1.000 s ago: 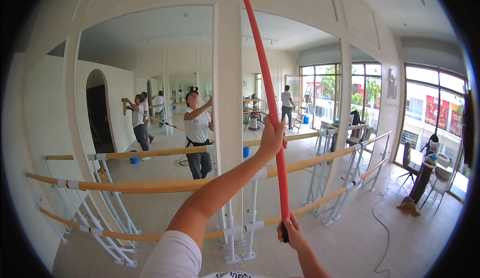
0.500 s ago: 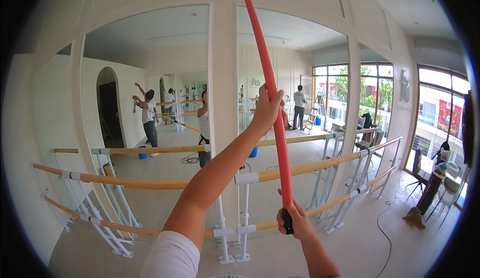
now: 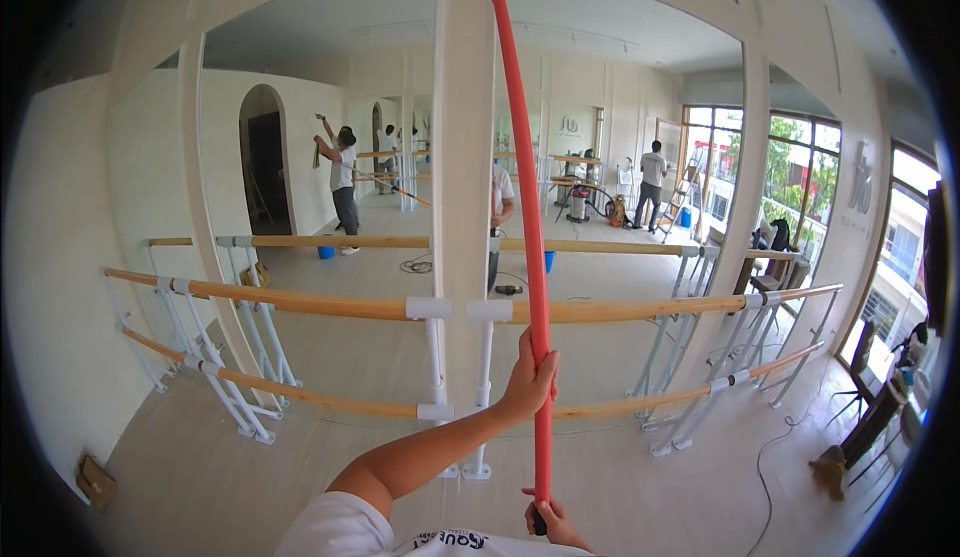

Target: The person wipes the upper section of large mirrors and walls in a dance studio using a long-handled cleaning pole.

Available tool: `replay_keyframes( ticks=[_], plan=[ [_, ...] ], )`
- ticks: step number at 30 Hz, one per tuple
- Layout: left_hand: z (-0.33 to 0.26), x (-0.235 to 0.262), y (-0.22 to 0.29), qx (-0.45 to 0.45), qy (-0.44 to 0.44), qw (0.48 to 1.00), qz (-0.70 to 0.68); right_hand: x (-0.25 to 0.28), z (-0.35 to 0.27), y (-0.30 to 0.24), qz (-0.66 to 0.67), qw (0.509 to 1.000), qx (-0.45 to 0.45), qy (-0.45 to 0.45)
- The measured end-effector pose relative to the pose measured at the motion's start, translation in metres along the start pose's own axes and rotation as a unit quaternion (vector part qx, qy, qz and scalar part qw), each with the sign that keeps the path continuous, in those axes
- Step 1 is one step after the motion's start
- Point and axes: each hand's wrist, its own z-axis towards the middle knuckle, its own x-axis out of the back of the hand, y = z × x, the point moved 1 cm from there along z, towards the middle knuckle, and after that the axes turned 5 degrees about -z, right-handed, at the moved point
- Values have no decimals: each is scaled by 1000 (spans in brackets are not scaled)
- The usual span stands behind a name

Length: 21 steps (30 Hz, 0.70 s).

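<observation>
A long red pole [image 3: 528,177] rises nearly upright in front of me and runs out of the head view at the top. A thin dark ring circles it near the upper edge. My left hand [image 3: 530,382] is wrapped around the pole at about the height of the lower wooden rail. Further down, my right hand [image 3: 562,529] is closed around the black grip [image 3: 540,523] at its bottom end, near my shirt. The pole's upper end is out of sight.
Wooden ballet barres [image 3: 300,300] on white metal stands [image 3: 225,402] span the way ahead, before large wall mirrors [image 3: 320,147] reflecting people at work. To the right, a cable [image 3: 762,477], a broom [image 3: 828,472] and chairs [image 3: 855,382] are on the floor. A brown box-like object [image 3: 95,482] lies left.
Both my hands have come down, the left one most, from above the upper rail to below it. The red pole has lowered with them and stands more upright.
</observation>
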Motion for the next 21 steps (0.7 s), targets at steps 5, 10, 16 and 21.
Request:
replay_keyframes(
  ticks=[5,10,16,21],
  plan=[
    [95,-3,59,-33,26,999,-2,-3,41,-98,-20,997,65,47],
    [141,-6,124,-88,23,996,-9,-18,58,-166,64,988,141,-11],
    [65,3,53,-47,33,998,32,-4,42,-58,67,995,63,-38],
    [38,9,34,-30,14,999,32,-7,20,-27,89,995,25,-41]
  ],
)
